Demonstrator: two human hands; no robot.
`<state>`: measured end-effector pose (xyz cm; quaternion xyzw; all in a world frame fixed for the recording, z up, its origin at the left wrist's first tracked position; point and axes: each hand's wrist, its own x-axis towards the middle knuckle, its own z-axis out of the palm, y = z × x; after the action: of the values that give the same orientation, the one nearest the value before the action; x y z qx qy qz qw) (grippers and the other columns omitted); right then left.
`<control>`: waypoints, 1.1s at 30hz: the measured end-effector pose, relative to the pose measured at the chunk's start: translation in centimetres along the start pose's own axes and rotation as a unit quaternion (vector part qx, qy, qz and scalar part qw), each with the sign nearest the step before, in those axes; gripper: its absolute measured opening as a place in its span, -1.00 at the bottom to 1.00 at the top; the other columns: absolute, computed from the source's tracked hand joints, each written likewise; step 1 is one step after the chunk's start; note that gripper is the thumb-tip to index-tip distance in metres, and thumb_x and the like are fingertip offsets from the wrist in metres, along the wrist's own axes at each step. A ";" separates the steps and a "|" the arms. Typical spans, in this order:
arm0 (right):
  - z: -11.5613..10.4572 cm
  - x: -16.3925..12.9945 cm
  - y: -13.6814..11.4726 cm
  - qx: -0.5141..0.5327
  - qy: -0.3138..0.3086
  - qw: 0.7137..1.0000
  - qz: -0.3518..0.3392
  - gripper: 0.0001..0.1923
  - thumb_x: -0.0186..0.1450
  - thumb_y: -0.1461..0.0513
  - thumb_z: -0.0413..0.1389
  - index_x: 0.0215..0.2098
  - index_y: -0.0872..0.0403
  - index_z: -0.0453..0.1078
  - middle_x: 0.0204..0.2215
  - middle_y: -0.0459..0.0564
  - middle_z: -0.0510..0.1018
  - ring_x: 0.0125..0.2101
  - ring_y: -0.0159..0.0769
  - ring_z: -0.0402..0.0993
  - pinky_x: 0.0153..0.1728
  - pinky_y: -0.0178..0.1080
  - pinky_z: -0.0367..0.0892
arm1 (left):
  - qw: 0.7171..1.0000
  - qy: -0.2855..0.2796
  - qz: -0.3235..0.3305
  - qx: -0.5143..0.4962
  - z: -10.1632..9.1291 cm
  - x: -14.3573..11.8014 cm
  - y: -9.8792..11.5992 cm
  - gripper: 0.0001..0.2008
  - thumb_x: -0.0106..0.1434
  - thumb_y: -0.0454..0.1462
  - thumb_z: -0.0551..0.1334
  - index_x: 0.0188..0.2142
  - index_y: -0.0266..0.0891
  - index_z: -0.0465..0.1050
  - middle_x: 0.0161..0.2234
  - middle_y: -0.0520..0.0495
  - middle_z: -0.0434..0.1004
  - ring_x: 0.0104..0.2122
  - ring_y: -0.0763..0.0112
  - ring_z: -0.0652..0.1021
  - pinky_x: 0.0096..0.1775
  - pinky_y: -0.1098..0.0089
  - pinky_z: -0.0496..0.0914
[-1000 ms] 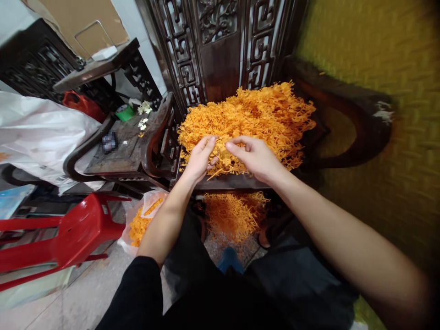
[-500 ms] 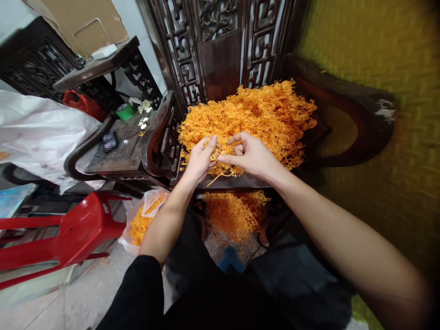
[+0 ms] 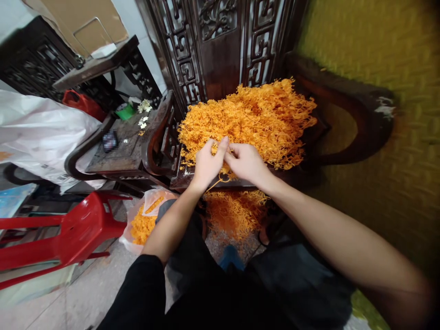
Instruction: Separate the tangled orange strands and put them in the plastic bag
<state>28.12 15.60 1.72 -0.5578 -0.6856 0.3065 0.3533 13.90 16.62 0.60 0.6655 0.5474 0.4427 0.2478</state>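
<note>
A big heap of orange stringy strands (image 3: 250, 117) lies on the seat of a dark carved wooden chair (image 3: 220, 50). My left hand (image 3: 206, 162) and my right hand (image 3: 244, 161) meet at the heap's near edge, fingertips pinched together on a small tuft of orange strands (image 3: 225, 172). One strand dangles below my hands. A second pile of the orange strands (image 3: 233, 213) lies on the floor under the chair's front edge, between my knees.
A clear plastic bag holding orange strands (image 3: 142, 222) sits on the floor at lower left. A red plastic stool (image 3: 68, 233) stands to the left, by a white sack (image 3: 41, 133). A dark side table (image 3: 120, 151) adjoins the chair. A yellow woven surface (image 3: 395, 91) fills the right.
Both hands have drawn together and slightly toward me, from apart on the heap to pinched on one tuft at its near edge.
</note>
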 end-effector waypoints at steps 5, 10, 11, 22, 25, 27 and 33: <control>-0.1 -0.2 -0.7 0.096 -0.040 0.994 0.016 -0.58 0.41 0.20 0.16 -0.60 0.06 0.22 -0.66 -0.19 0.22 -0.56 -0.43 0.11 -0.42 -0.22 -0.01 | 1.000 0.021 -0.003 0.003 0.0 1.5 -0.8 -0.33 0.42 0.28 0.10 -0.55 -0.16 0.11 -0.58 0.09 0.13 -0.51 0.46 0.21 -0.40 0.32 0.12; -0.1 -0.2 -1.0 0.123 -0.044 0.990 0.054 -0.69 0.35 0.19 0.18 -0.55 0.09 0.42 -0.68 -0.18 0.26 -0.59 -0.42 0.09 -0.44 -0.21 0.00 | 0.999 0.046 0.005 0.026 -0.3 3.8 -2.0 -0.30 0.41 0.25 0.16 -0.60 -0.17 0.05 -0.60 0.11 0.01 -0.52 0.48 0.12 -0.40 0.31 0.02; -0.2 -0.2 -0.9 0.131 -0.041 0.989 0.059 -0.70 0.33 0.18 0.19 -0.56 0.09 0.42 -0.69 -0.17 0.25 -0.60 -0.42 0.08 -0.45 -0.21 -0.02 | 0.998 0.059 -0.001 0.029 -0.3 4.3 -2.5 -0.30 0.41 0.24 0.16 -0.61 -0.18 0.04 -0.60 0.10 0.01 -0.52 0.48 0.12 -0.40 0.31 0.02; -1.9 -0.4 0.3 0.239 -0.010 0.970 0.051 -0.72 0.27 0.11 0.24 -0.53 0.06 0.41 -0.71 -0.19 0.15 -0.63 -0.45 -0.05 -0.54 -0.24 -0.17 | 0.975 0.132 -0.169 -0.053 2.7 7.0 -7.2 -0.33 0.44 0.19 0.18 -0.59 -0.14 0.00 -0.63 0.11 0.04 -0.54 0.46 0.24 -0.40 0.36 0.14; -2.0 -0.5 0.0 0.195 0.011 0.980 0.039 -0.69 0.28 0.10 0.24 -0.54 0.06 0.38 -0.69 -0.17 0.17 -0.63 -0.45 -0.03 -0.54 -0.24 -0.14 | 0.984 0.132 -0.106 0.060 3.0 7.6 -7.4 -0.35 0.45 0.08 0.24 -0.64 -0.15 0.07 -0.62 0.06 0.15 -0.49 0.41 0.30 -0.33 0.34 0.17; -2.2 -0.6 -0.1 0.173 0.036 0.984 0.032 -0.67 0.29 0.06 0.24 -0.53 0.06 0.37 -0.69 -0.16 0.18 -0.62 -0.44 -0.02 -0.54 -0.24 -0.13 | 0.984 0.123 -0.078 0.099 3.1 7.8 -7.5 -0.38 0.47 0.06 0.23 -0.62 -0.15 0.13 -0.61 0.03 0.24 -0.46 0.37 0.34 -0.29 0.33 0.20; -2.7 -0.4 0.2 0.147 0.069 0.986 0.023 -0.64 0.30 0.01 0.26 -0.51 0.04 0.37 -0.67 -0.13 0.20 -0.61 -0.41 0.02 -0.54 -0.24 -0.10 | 0.985 0.090 -0.070 0.127 3.9 8.0 -8.3 -0.45 0.49 0.08 0.19 -0.57 -0.14 0.29 -0.51 -0.08 0.45 -0.38 0.28 0.46 -0.22 0.31 0.27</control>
<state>30.57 15.35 3.01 -0.5354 -0.5937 0.3728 0.4710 13.11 27.17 -5.51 0.6088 0.6648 0.4092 0.1416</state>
